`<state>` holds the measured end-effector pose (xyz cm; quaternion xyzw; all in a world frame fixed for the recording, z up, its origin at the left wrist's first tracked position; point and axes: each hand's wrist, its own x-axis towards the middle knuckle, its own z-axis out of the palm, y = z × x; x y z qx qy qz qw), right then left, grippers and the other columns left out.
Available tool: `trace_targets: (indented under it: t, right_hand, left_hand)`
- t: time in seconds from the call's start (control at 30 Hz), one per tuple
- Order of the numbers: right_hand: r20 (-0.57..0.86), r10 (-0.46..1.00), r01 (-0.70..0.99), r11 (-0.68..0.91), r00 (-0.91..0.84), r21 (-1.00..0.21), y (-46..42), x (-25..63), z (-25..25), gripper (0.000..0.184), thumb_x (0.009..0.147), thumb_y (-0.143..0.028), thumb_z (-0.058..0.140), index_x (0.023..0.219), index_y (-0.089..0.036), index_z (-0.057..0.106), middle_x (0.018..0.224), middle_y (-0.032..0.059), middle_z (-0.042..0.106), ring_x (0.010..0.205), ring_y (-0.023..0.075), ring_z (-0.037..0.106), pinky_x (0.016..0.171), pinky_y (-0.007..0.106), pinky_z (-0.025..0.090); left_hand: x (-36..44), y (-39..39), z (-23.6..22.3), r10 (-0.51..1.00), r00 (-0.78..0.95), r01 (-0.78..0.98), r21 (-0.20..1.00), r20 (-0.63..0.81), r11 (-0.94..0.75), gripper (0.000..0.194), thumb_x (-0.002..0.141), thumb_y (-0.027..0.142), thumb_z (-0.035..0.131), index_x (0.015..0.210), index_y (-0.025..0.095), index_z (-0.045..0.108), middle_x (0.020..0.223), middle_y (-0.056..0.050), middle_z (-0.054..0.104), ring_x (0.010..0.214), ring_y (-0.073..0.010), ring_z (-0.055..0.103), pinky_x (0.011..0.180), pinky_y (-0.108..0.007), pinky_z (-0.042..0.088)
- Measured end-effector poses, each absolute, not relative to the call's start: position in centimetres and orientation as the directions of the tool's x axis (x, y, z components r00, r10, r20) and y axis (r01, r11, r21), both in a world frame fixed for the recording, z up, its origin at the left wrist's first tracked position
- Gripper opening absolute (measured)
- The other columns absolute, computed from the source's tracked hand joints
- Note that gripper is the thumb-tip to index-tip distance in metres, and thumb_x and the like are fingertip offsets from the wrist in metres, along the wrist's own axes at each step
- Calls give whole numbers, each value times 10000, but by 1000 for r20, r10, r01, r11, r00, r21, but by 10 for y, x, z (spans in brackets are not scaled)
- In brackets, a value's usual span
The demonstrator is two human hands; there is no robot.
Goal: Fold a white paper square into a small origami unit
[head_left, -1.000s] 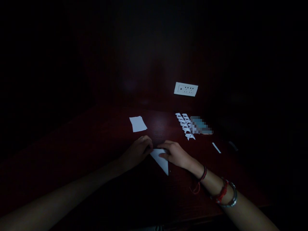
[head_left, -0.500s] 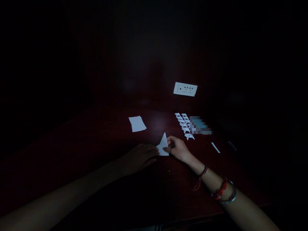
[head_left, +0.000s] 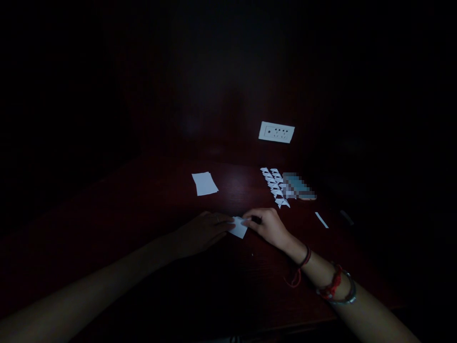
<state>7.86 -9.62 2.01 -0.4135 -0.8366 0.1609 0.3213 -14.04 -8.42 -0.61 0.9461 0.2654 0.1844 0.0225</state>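
Observation:
A small folded white paper piece (head_left: 238,226) lies on the dark red table (head_left: 150,214) between my two hands. My left hand (head_left: 205,231) rests flat with its fingers stretched onto the paper's left edge. My right hand (head_left: 266,225) pinches the paper's right side with closed fingers. Red thread bands and a metal bangle (head_left: 335,288) sit on my right wrist. The scene is very dark.
A white paper rectangle (head_left: 204,184) lies farther back on the table. Several small folded white paper pieces (head_left: 275,186) sit in rows at the right, beside a blurred bluish object (head_left: 299,186). A thin white strip (head_left: 321,219) lies at the right. A white wall socket (head_left: 276,132) is behind.
A larger white triangle lay under my hands; my right hand lifted one point up and folded it over. The paper now lies flatter and smaller between both hands.

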Motion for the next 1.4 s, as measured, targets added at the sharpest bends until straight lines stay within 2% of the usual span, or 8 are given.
trace_targets:
  t: [0.23,0.53,0.67,0.93,1.1,1.3,1.4]
  right_hand:
    - [385,596,476,800,-705,-366,-96,86,19,168,785,-198,503,886,-179,636,932,39,618,867,131,545,806,256,412]
    - [332,526,466,850,-783,-247,-97,89,18,217,812,-163,449,948,-180,618,980,52,579,900,136,513,807,274,425]
    - [310,504,460,864,-806,-206,-98,90,19,229,817,-153,434,962,-169,610,989,58,575,916,137,503,817,273,422]
    - [300,485,448,875,-822,-187,-99,90,21,213,813,-146,437,931,-159,613,981,58,592,922,139,503,818,274,411]
    - [266,469,430,882,-842,-192,-99,92,22,182,803,-167,464,890,-174,623,987,25,602,941,145,494,854,298,366]
    - [259,469,420,880,-844,-222,-98,94,24,178,789,-192,486,897,-176,626,1002,28,597,941,156,498,860,322,346]
    - [265,456,392,882,-849,-262,-98,94,25,171,762,-167,514,886,-171,631,970,28,605,915,143,513,855,297,356]
  left_hand:
    - [-141,-83,-7,493,801,486,109,339,-867,304,875,223,368,1174,265,407,1202,-13,459,1064,-163,428,848,-318,318]
    - [-142,-86,-9,500,794,512,63,345,-857,325,876,183,349,1192,249,379,1263,-14,391,1096,-159,394,839,-310,297]
    - [-141,-85,-10,498,810,510,49,308,-859,340,870,188,359,1204,254,363,1253,-5,409,1082,-167,400,834,-315,286]
    - [-141,-86,-9,509,809,517,55,293,-854,344,859,167,364,1192,252,373,1251,1,413,1086,-168,389,834,-313,277]
    - [-140,-89,-5,518,806,524,63,288,-850,369,848,168,366,1210,239,349,1245,-15,417,1082,-179,391,838,-323,279]
    - [-138,-91,-3,545,793,554,51,272,-831,388,842,159,368,1216,257,336,1228,-3,433,1059,-180,407,812,-324,291]
    - [-138,-92,-4,544,793,557,37,275,-830,388,836,148,369,1207,259,354,1236,1,422,1071,-183,394,816,-325,287]
